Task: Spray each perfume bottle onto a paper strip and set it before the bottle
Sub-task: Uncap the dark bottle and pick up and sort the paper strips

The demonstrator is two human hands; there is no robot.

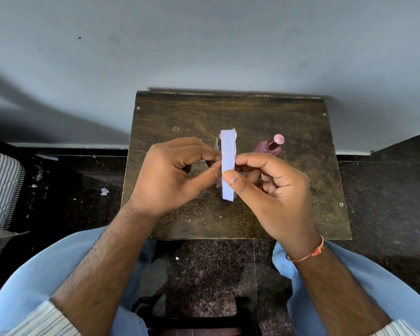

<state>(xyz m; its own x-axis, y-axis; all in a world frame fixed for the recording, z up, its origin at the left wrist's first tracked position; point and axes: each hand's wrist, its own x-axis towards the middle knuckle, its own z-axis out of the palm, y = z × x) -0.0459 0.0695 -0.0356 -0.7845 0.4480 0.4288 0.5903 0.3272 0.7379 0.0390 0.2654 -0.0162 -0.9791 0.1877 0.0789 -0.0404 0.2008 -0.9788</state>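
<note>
Small dark wooden table (301,190), set against a pale wall (204,44); the person sits at its 6 o'clock edge, knees in light blue either side.

Both hands are raised over table centre. Left hand (175,175): fingers curled, tips closing on the left edge of a stack of paper strips (228,163). Right hand (272,187): thumb pressed on the stack's face, fingers curled behind it, so it grips the stack. An orange thread band (310,253) is on the right wrist.

The stack's long axis runs 12 to 6 o'clock, held upright-ish between the two hands and off the table.

Pink perfume bottle (270,147) stands on the table at roughly 1 o'clock from the right hand, just beyond its knuckles, cap leaning toward 1 o'clock. A second pink cap (220,136) peeks out at 12 o'clock behind the stack; the rest of it is hidden.

Judgement: a single strip is being peeled off. The right hand is nearer the visible bottle; the strip would need turning toward its nozzle.

A paper scrap (104,191) lies on the floor at 9 o'clock.
</note>
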